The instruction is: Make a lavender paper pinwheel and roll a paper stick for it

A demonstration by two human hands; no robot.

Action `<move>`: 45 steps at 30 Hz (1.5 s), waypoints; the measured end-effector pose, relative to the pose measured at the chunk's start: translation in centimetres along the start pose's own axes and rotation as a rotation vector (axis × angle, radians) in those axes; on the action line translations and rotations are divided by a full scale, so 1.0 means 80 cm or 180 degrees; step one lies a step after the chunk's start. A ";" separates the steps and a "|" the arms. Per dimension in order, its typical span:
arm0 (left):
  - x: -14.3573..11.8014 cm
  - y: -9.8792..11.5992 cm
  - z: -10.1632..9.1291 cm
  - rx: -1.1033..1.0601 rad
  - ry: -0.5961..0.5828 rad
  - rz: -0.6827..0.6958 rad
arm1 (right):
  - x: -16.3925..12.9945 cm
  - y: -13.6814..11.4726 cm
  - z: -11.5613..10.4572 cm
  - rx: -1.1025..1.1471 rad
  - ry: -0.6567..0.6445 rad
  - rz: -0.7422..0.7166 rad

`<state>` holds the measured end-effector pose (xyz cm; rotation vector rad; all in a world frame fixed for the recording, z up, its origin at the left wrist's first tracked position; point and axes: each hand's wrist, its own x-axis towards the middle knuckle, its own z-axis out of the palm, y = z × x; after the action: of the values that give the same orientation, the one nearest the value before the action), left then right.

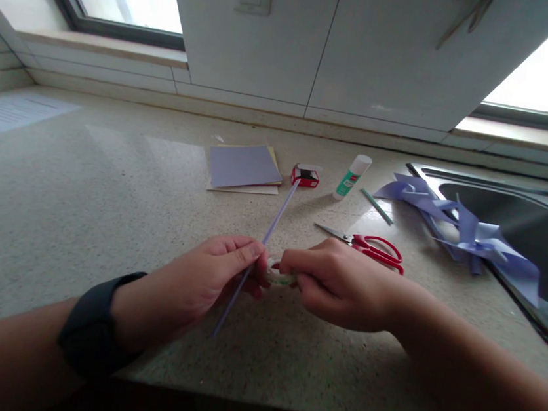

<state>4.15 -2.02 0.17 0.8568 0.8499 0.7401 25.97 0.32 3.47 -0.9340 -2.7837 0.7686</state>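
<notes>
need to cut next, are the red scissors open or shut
Nearly shut. The red scissors lie flat on the countertop just beyond the right hand, blades together in one point, handles close together.

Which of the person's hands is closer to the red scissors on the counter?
Right. The right hand lies just in front of the red-handled metal scissors, nearly touching them. The left hand, pinching a thin purple stick, sits farther away, beyond the right hand.

A speckled countertop [80, 210] is carrying scissors [372, 248] just beyond the right hand [339, 282], with paper sheets [243, 168] lying farther beyond the left hand [206, 277].
</notes>
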 end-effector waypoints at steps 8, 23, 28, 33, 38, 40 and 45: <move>-0.007 0.005 0.008 -0.0520 -0.0164 -0.0045 | -0.001 -0.007 0.009 -0.0571 0.0421 0.0390; -0.015 0.011 0.018 -0.0701 0.0053 0.0221 | -0.006 -0.012 0.010 -0.1508 0.0650 -0.0184; -0.020 0.019 0.023 -0.0863 -0.0013 0.0198 | -0.009 -0.001 0.005 -0.1166 0.0815 -0.0461; -0.018 0.021 0.020 -0.0885 -0.0026 0.0114 | -0.005 0.003 0.005 -0.0862 0.0834 -0.0455; -0.016 0.018 0.015 -0.0865 -0.0096 0.0186 | -0.004 0.004 0.002 -0.0057 0.0886 -0.0488; -0.013 0.013 0.011 -0.0773 -0.0125 0.0179 | -0.001 0.005 0.002 0.0252 0.0745 -0.0571; -0.007 0.006 -0.006 0.1077 -0.0066 0.1075 | 0.003 0.012 0.003 0.0582 0.0623 -0.0482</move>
<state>3.42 -2.11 0.57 1.3302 0.8341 0.8921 26.24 0.99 2.82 -0.7154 -2.5310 0.8417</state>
